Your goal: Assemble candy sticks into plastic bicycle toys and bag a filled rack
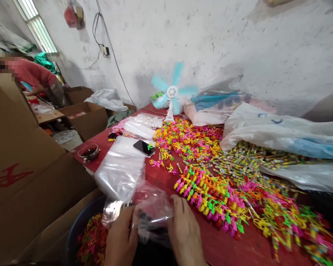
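A clear plastic bag [152,207] is stretched between my two hands at the table's near edge. My left hand [122,232] grips its left side, thumb toward the bag. On its right side my right hand [185,229] closes around the plastic, fingers together. Just beyond lies a stack of clear plastic bags [119,166]. To the right of my right hand, small colourful plastic toys [208,195] stand in tight rows. I cannot make out anything inside the bag.
A red table [161,181] holds a loose toy pile [188,140], a phone [143,147], a spinning fan [172,92] and patterned sticks [238,162] under a large plastic sack [283,125]. A tub [72,236] of toys and a cardboard box [19,173] stand left. A person [41,75] bends behind.
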Demonstrator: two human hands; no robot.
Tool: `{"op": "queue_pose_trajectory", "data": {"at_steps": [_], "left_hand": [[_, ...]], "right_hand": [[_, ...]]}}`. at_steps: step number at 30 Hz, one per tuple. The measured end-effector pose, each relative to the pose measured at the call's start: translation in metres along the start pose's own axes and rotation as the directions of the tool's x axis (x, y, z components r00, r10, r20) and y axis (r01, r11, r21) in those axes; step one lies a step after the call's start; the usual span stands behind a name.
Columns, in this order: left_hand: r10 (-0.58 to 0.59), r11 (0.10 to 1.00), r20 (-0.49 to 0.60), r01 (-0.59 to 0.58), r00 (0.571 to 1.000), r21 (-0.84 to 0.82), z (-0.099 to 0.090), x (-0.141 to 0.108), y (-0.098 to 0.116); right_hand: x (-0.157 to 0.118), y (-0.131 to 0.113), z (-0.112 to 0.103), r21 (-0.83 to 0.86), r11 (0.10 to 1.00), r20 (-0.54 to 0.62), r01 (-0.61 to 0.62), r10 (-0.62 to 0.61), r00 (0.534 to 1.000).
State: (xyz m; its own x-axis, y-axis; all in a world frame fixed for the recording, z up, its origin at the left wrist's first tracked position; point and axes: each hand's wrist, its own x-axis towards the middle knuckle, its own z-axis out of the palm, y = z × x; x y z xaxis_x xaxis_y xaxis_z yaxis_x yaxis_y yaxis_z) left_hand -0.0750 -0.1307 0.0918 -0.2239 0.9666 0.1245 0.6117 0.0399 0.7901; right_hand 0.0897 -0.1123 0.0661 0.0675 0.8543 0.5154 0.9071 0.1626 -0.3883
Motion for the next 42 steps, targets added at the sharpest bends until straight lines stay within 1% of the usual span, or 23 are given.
{"op": "queue_pose_trajectory", "data": {"at_steps": [3,4,6,8,10,11,12,13,14,15,16,17,18,19,20,21,22,25,28,31,37,40,42], "left_hand": [[-0.190,0.931,-0.146,0.131,0.971,-0.340,0.010,-0.010,0.001],[-0.270,0.887,-0.148,0.186,0.951,-0.423,0.010,-0.010,-0.002],[-0.436,0.745,-0.053,0.328,0.898,-0.581,0.006,-0.003,-0.009],[-0.567,0.532,0.115,0.469,0.816,-0.704,0.000,0.008,-0.016],[-0.629,0.352,0.228,0.534,0.743,-0.769,-0.002,0.022,-0.016],[-0.640,0.315,0.240,0.534,0.730,-0.784,-0.001,0.029,-0.012],[-0.635,0.325,0.222,0.517,0.740,-0.792,0.002,0.036,-0.006],[-0.611,0.380,0.169,0.474,0.773,-0.794,0.008,0.044,0.001],[-0.551,0.479,0.085,0.398,0.830,-0.782,0.015,0.052,0.010],[-0.441,0.601,-0.011,0.286,0.898,-0.746,0.025,0.060,0.019],[-0.273,0.726,-0.117,0.125,0.955,-0.676,0.037,0.067,0.027],[-0.069,0.818,-0.214,-0.067,0.974,-0.571,0.051,0.075,0.034],[0.145,0.855,-0.252,-0.249,0.957,-0.454,0.067,0.081,0.039],[0.314,0.850,-0.248,-0.387,0.917,-0.356,0.083,0.086,0.042],[0.407,0.842,-0.227,-0.460,0.885,-0.283,0.100,0.088,0.044],[0.447,0.842,-0.185,-0.481,0.875,-0.244,0.116,0.088,0.043],[0.450,0.851,-0.143,-0.472,0.881,-0.228,0.132,0.086,0.042],[0.333,0.901,-0.024,-0.325,0.943,-0.286,0.166,0.072,0.032],[0.269,0.886,0.088,-0.211,0.959,-0.413,0.177,0.061,0.023],[0.254,0.873,0.119,-0.175,0.960,-0.455,0.171,0.062,0.018],[0.203,0.886,0.218,-0.085,0.955,-0.456,0.139,0.069,0.009],[0.237,0.906,0.225,-0.131,0.945,-0.402,0.124,0.068,0.003],[0.256,0.930,0.138,-0.205,0.957,-0.306,0.117,0.068,0.003]], "right_hand": [[0.002,-0.005,0.012,0.027,0.999,0.030,0.030,-0.031,0.999],[0.003,-0.004,0.014,0.052,0.997,0.037,0.055,-0.057,0.998],[0.005,-0.003,0.016,0.096,0.988,0.040,0.123,-0.128,0.991],[0.011,0.001,0.019,0.071,0.976,0.072,0.206,-0.211,0.975],[0.027,0.007,0.022,-0.027,0.967,0.176,0.254,-0.246,0.953],[0.039,0.011,0.022,-0.083,0.963,0.238,0.255,-0.229,0.944],[0.054,0.018,0.021,-0.132,0.963,0.287,0.237,-0.191,0.939],[0.071,0.026,0.018,-0.170,0.964,0.312,0.203,-0.142,0.939],[0.090,0.037,0.013,-0.194,0.969,0.302,0.156,-0.092,0.949],[0.109,0.050,0.006,-0.207,0.973,0.256,0.103,-0.048,0.965],[0.126,0.064,-0.003,-0.217,0.975,0.186,0.048,-0.007,0.983],[0.140,0.081,-0.012,-0.213,0.977,0.133,0.005,0.024,0.991],[0.151,0.098,-0.023,-0.206,0.978,0.113,-0.041,0.065,0.992],[0.156,0.116,-0.033,-0.218,0.972,0.128,-0.093,0.123,0.984],[0.157,0.133,-0.042,-0.237,0.962,0.171,-0.135,0.178,0.969],[0.153,0.149,-0.049,-0.253,0.953,0.192,-0.166,0.217,0.957],[0.145,0.163,-0.055,-0.263,0.947,0.221,-0.186,0.246,0.944],[0.109,0.189,-0.062,-0.245,0.947,0.330,-0.207,0.282,0.901],[0.074,0.193,-0.060,-0.212,0.949,0.408,-0.235,0.304,0.861],[0.048,0.181,-0.056,-0.209,0.943,0.405,-0.258,0.324,0.855],[-0.009,0.156,-0.050,-0.197,0.964,0.319,-0.179,0.236,0.918],[-0.024,0.151,-0.051,-0.254,0.954,0.315,-0.159,0.237,0.919],[-0.018,0.148,-0.056,-0.326,0.933,0.254,-0.151,0.240,0.937]]}}
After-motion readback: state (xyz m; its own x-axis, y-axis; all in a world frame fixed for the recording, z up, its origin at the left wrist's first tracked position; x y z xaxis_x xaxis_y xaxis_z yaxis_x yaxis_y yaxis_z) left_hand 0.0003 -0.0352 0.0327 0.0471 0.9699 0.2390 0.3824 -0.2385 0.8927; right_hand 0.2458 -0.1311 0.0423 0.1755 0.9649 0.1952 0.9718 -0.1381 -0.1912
